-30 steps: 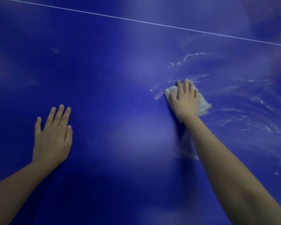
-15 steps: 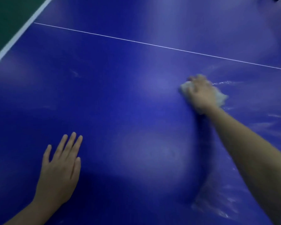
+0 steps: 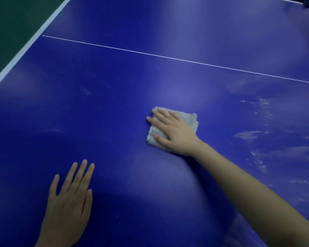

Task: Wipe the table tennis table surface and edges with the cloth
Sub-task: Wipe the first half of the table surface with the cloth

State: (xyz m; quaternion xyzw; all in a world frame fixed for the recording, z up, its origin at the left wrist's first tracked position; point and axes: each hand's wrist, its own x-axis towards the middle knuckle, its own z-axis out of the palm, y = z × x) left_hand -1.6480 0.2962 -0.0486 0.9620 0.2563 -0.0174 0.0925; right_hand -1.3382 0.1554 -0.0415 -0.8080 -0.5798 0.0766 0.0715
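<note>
Cloth (image 3: 187, 120): pale, folded square; flat on the blue table (image 3: 114, 104), right of centre
Right hand (image 3: 173, 132): fingers straight and spread, pressing the cloth down
Left hand (image 3: 70, 202): flat on the table, holding nothing
Streaks (image 3: 257, 136): wet smears right of the cloth
White line (image 3: 168, 57): beyond the cloth

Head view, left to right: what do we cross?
green floor → white edge stripe of the table tennis table → left hand flat on the table → cloth with the right hand pressed on it, same spot → wet streaks
</note>
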